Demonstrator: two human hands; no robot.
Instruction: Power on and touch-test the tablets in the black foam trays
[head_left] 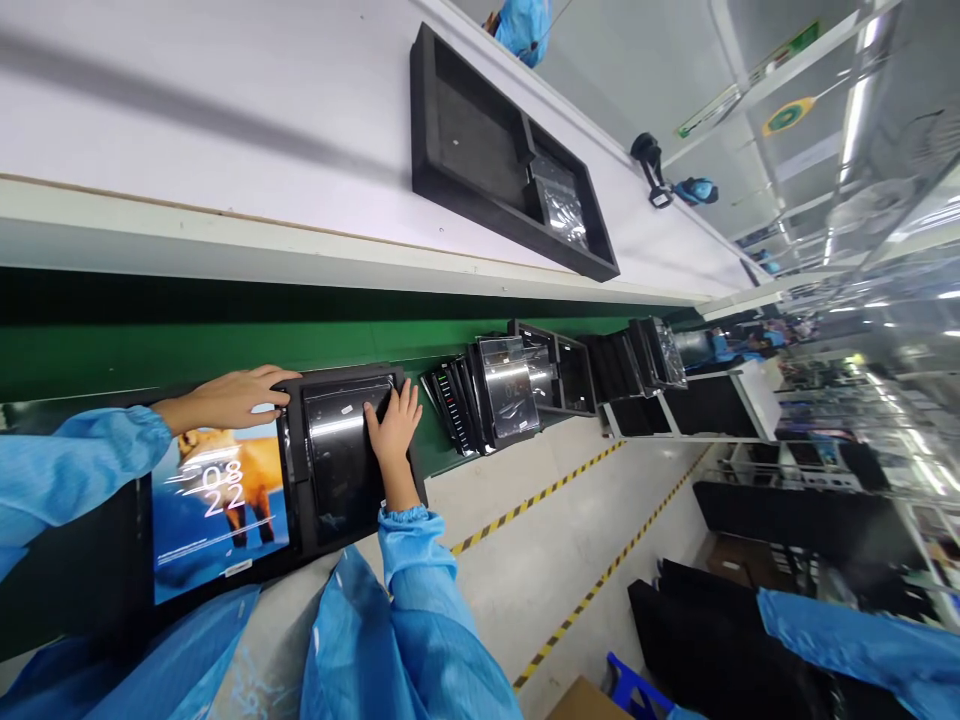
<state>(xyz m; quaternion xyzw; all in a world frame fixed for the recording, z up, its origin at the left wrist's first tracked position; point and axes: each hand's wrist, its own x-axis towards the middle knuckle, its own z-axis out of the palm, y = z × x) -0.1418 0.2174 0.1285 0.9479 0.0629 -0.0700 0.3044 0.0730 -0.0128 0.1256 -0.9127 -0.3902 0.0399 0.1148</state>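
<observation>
A black foam tray (298, 470) lies in front of me on the green surface. In its left part is a tablet screen (247, 480), lit, with a fox picture and the digits 08 22. The right part holds a dark, glossy screen (345, 480) with a small white label. My left hand (232, 398) lies across the lit screen's top edge, fingers stretched toward the tray's divider. On the right, my right hand (394, 430) rests with spread fingers over the dark screen's edge and the tray's right rim. Neither hand is closed around anything.
Further along the green surface stand stacked dark panels (510, 390) and more foam trays (574, 375). On the white shelf (225, 120) above sits another black tray (480, 210) with a film-wrapped item. Yellow-black striped tape (540, 495) marks the floor. A blue sleeve (862, 640) shows at lower right.
</observation>
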